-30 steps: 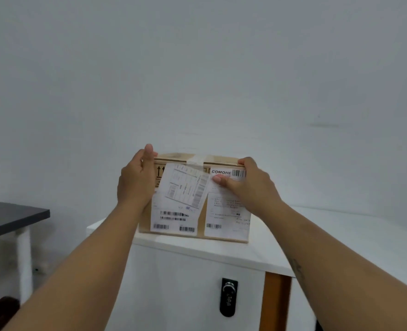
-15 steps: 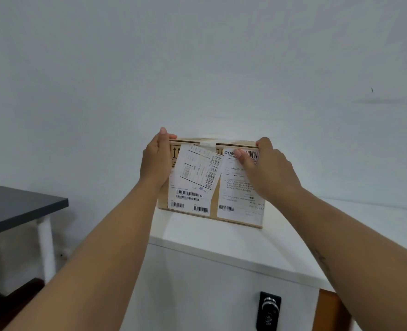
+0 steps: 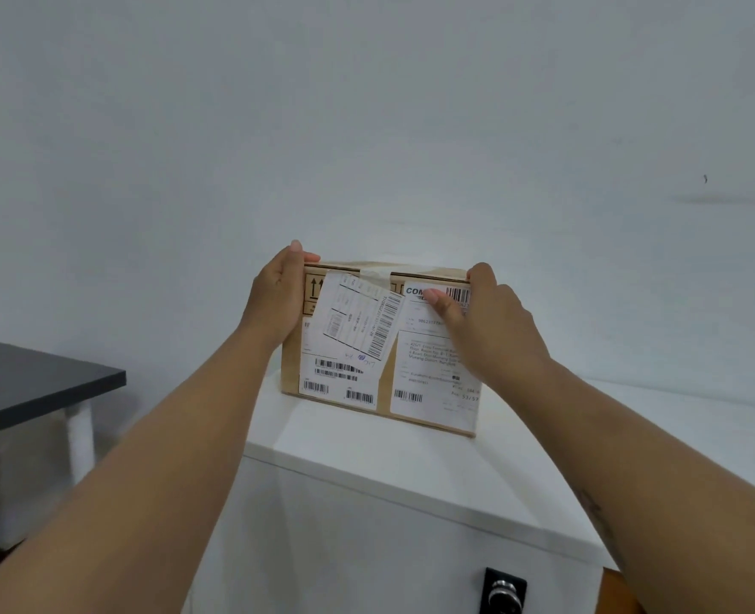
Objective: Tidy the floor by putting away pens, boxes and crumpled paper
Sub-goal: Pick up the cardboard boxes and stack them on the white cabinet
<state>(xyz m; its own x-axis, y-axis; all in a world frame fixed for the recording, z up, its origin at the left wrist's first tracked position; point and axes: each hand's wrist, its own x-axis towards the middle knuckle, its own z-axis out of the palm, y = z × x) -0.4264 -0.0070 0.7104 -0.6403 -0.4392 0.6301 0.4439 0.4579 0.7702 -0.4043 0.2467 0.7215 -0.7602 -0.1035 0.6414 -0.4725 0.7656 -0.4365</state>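
Camera layout: one head-worn wide-angle view.
Looks forward and slightly down toward the wall (image 3: pixel 367 126), near the white bench (image 3: pixel 411 467) corner.

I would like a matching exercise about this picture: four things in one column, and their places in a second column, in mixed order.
Things
1. cardboard box
2. dark table
3. black lock
4. left hand

Places
A. on the cabinet front, at the bottom edge of the picture
B. at the far left of the picture
C. on top of the white cabinet
D. holding the box's upper left corner

Pairs: 1-C, 2-B, 3-A, 4-D
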